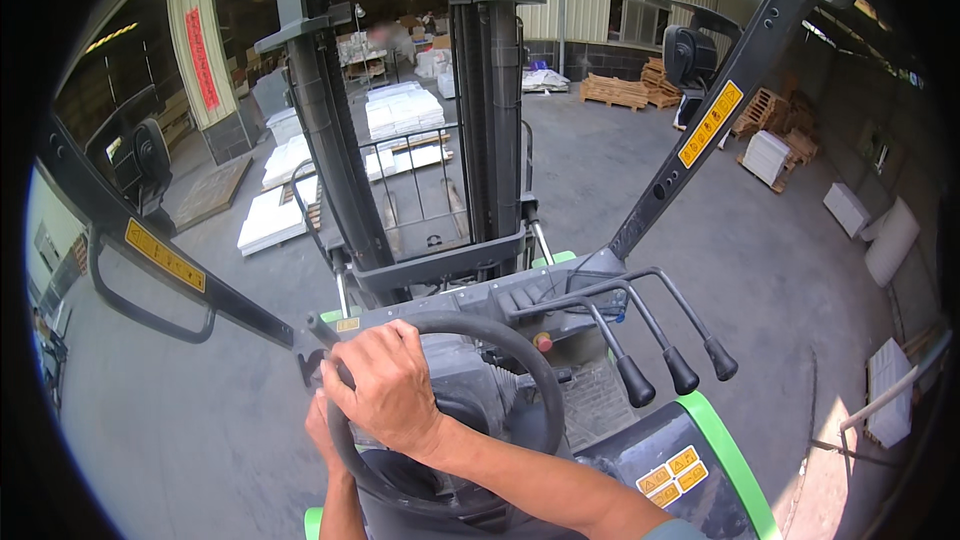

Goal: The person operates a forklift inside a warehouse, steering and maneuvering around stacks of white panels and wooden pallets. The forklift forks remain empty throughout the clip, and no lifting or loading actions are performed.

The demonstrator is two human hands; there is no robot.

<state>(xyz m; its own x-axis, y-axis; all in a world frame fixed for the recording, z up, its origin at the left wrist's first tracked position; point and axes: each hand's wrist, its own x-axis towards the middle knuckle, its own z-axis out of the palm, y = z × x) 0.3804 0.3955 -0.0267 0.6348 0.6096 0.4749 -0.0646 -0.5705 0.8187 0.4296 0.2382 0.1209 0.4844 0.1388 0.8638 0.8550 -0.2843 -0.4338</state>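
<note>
The right hand (385,387) is curled over the upper-left rim of the steering wheel (502,336), fingers bent round it with little gap, its forearm crossing over the wheel from the lower right. The left hand (318,432) is beside the wheel's left rim, just below the right one and partly hidden by it and the rim; how far its fingers are bent, and whether they grip, I cannot tell. The wheel itself stands in front of the person, tilted, its hub dark. To the right of the wheel, near it, is a dark panel with a bright green edge (728,455) and yellow warning labels (674,477). Just beyond the wheel's right rim sits a red button (543,342); farther right, three bent levers end in black knobs (682,370). Ahead of the wheel rises the dark mast (497,130) in two columns, with a barred guard (422,185) between them and forks (456,208) beyond. Past these, ahead and left of the wheel, lie stacks of white sheets (404,110) on the grey floor (620,175). Far ahead and right of the wheel are wooden pallets (614,92) beneath a wall window (640,14).
</note>
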